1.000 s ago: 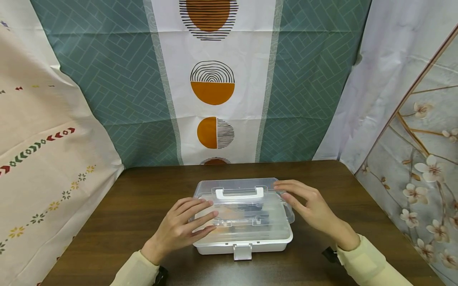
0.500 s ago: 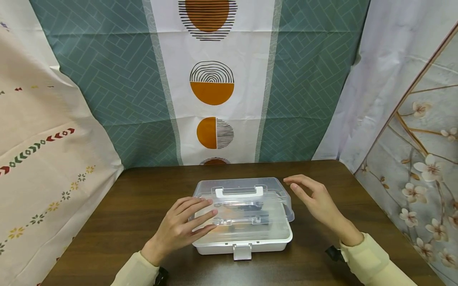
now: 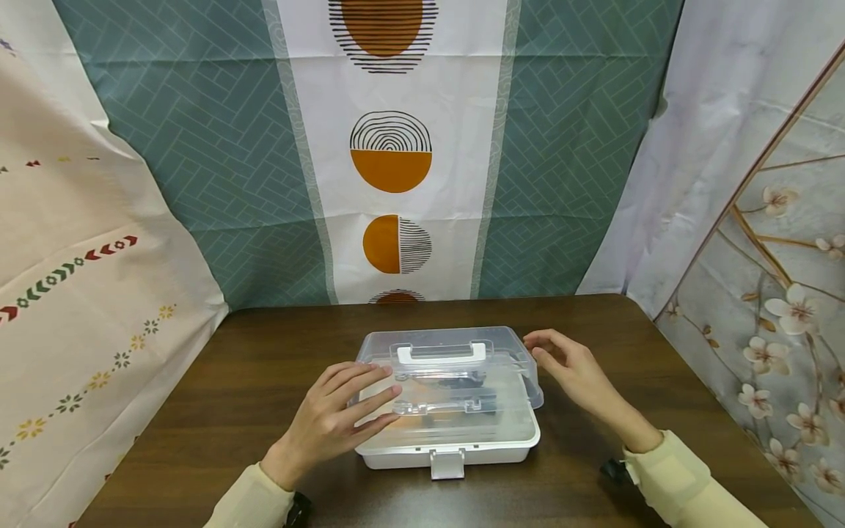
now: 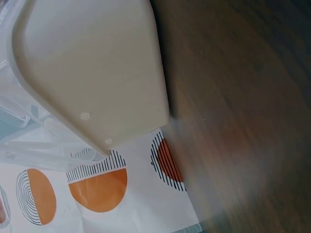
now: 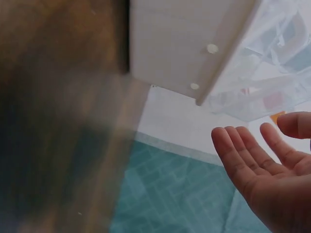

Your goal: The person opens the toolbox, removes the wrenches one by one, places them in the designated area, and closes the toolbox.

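Note:
A white plastic storage box (image 3: 389, 460) with a clear hinged lid (image 3: 442, 339) stands in the middle of the table. The lid is raised at a tilt, and a white carrying handle (image 3: 441, 356) is set in it. My left hand (image 3: 333, 414) is at the lid's left side, fingers extended and overlapping it in the head view. Just off the lid's right edge, my right hand (image 3: 577, 374) hovers with loosely bent fingers, holding nothing. The right wrist view shows this hand (image 5: 272, 170) palm up beside the clear lid (image 5: 252, 99). Blurred contents show dimly through the plastic.
A white latch (image 3: 447, 465) hangs down at the box's front. The dark wooden table (image 3: 264, 367) meets a patterned curtain (image 3: 409, 169) at the back. Printed cloths hang at the left (image 3: 99, 293) and right (image 3: 759, 330).
My right hand has drawn off the lid's upper right corner to the right, its fingers then bending a little more. My left hand and the box stay put.

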Demonstrator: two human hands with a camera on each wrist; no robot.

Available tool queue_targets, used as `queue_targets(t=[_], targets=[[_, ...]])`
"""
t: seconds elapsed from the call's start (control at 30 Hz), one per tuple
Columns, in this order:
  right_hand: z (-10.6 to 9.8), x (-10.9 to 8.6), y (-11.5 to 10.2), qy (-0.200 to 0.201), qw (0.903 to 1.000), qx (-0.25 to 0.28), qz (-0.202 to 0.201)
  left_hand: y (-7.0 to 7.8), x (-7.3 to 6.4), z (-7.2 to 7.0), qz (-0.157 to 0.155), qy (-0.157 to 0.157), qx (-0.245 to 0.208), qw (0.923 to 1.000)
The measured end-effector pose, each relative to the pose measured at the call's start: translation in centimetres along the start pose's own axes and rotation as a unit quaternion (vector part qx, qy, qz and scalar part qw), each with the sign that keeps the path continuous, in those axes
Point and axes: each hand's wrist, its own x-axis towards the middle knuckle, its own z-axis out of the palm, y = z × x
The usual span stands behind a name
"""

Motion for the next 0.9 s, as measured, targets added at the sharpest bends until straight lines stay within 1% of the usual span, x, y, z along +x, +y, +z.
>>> queue_targets(t=[0.1,0.2,0.3,0.43,0.53,0.7,0.9], targets=[[0.4,-0.2,0.5,-0.011,0.9997,0.013,0.017,0.0,0.0,0.0,0.000,0.001,0.002,1.0000],[0.7,-0.3,0.9,-0.021,0.9993,0.008,0.028,0.0,0.1,-0.1,0.000,0.002,0.003,1.0000],[1.0,-0.5,1.4,-0.035,0.9989,-0.007,0.031,0.0,0.1,-0.1,0.000,0.001,0.002,1.0000],[1.1,-0.5,1.6,-0.043,0.9985,-0.005,0.032,0.0,0.2,-0.1,-0.005,-0.001,-0.001,1.0000],[1.2,-0.6,1.7,-0.048,0.9977,0.018,0.044,0.1,0.2,-0.1,-0.007,-0.002,-0.003,1.0000],[1.6,-0.9,1.8,-0.073,0.9927,0.061,0.074,0.2,0.1,-0.2,-0.010,-0.004,-0.005,0.9999],[1.7,-1.0,2.1,-0.082,0.9873,0.083,0.107,0.2,0.2,-0.2,-0.014,-0.009,-0.010,0.9998]])
